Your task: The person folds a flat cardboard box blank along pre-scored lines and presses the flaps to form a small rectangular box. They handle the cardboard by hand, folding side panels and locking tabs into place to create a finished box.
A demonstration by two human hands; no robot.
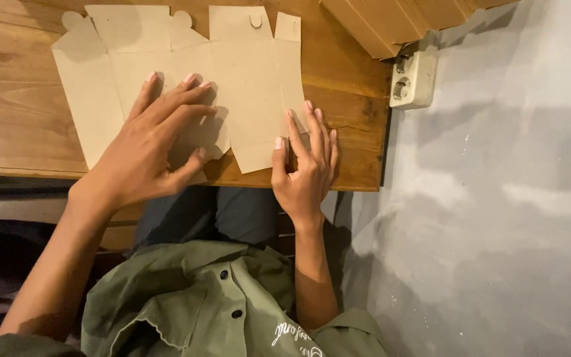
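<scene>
Head view, looking down at a wooden table (28,99) and the person's lap. A flat, unfolded cardboard box blank (252,73), light brown, lies on the table with its cut flaps and tabs spread out; its near edge reaches almost to the table's front edge. One rounded tab slot shows on the top flap.

The left hand (147,152) rests palm-down on the left and middle panels of the blank, fingers spread and extended, thumb angled toward the blank's lower edge. It grips nothing; it lies flat against the card. The right hand (305,168) lies at the blank's lower right corner, fingers straight and close together on the narrow side panel, thumb tip touching the lower edge of the card. It is likewise open and pressed down, not closed around anything.

To the right of the table stands a grey plastered wall (497,198), with a cream double power socket (412,79) mounted just beside the table's far right corner. A stack of wooden slats (391,20) lies at the top edge. Below the hands appear dark trousers and an olive-green buttoned shirt (219,304).
</scene>
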